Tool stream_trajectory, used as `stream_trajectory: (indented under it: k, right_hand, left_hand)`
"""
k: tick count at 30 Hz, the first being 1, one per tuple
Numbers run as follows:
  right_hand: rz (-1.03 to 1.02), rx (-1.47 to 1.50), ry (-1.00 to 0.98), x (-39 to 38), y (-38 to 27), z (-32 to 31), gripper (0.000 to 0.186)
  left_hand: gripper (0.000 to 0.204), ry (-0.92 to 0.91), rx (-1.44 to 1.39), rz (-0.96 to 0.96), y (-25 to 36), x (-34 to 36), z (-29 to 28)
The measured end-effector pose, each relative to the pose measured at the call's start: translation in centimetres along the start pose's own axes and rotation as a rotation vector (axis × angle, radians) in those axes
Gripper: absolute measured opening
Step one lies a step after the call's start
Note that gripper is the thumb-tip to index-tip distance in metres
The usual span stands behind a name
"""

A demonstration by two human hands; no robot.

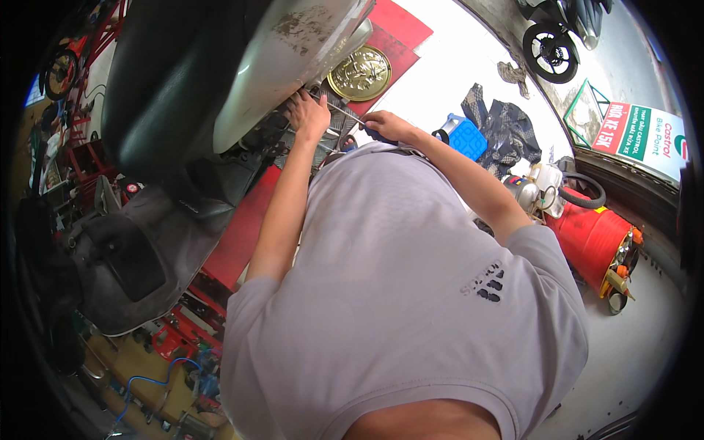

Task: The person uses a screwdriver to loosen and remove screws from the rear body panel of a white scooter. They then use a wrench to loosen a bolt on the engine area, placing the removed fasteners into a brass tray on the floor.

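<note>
A scooter with a black seat (158, 88) and a dirty silver side panel (268, 77) stands at the upper left. Against the underside of that panel rests my left hand (309, 116), fingers stretched out, some of their tips hidden in the bike's shadow. My right hand (390, 127) is closed around the dark handle of a screwdriver (343, 112). Its thin shaft points left toward my left hand and the bike's lower parts; the tip is hard to make out. Just beyond the shaft lies a round gold embossed tray (359, 73).
Red platform sections (238, 231) lie beneath the bike. To the right are a blue plastic container (466, 138), dark patterned cloth (513, 132) and a red drum (590, 233). A parked motorbike's wheel (550, 53) and a signboard (638, 136) stand farther off. A blue hose (147, 380) curls lower left.
</note>
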State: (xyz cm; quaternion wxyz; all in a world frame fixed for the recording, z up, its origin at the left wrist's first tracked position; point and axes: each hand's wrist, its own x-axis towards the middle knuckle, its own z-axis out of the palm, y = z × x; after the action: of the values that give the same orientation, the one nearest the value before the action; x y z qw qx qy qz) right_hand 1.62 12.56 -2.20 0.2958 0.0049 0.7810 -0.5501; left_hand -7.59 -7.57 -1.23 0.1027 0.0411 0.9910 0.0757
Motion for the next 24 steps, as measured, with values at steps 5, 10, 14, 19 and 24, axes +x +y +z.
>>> stream_trajectory:
  k: [5, 10, 14, 19, 24]
  right_hand:
    - [-0.005, 0.027, -0.034, -2.1, 1.2, -2.4, 0.025]
    - [-0.036, 0.086, 0.005, -4.1, 3.5, -4.0, 0.024]
    - [-0.018, 0.119, 0.069, -4.6, 4.1, -5.0, 0.024]
    - [0.039, 0.151, 0.118, -5.9, 5.4, -7.3, 0.028]
    - [0.119, 0.275, 0.189, -8.0, 7.4, -10.0, 0.026]
  left_hand:
    - [0.058, 0.063, 0.049, 0.122, -0.3, -1.6, -0.8]
    - [0.046, 0.083, 0.047, 0.237, 1.0, -2.4, -3.5]
    - [0.039, 0.212, -0.01, 0.254, 1.0, -2.4, -3.3]
    - [0.03, 0.35, -0.178, 0.249, -0.6, -3.8, -3.1]
    - [0.027, 0.396, -0.279, 0.223, -1.0, -5.6, -3.1]
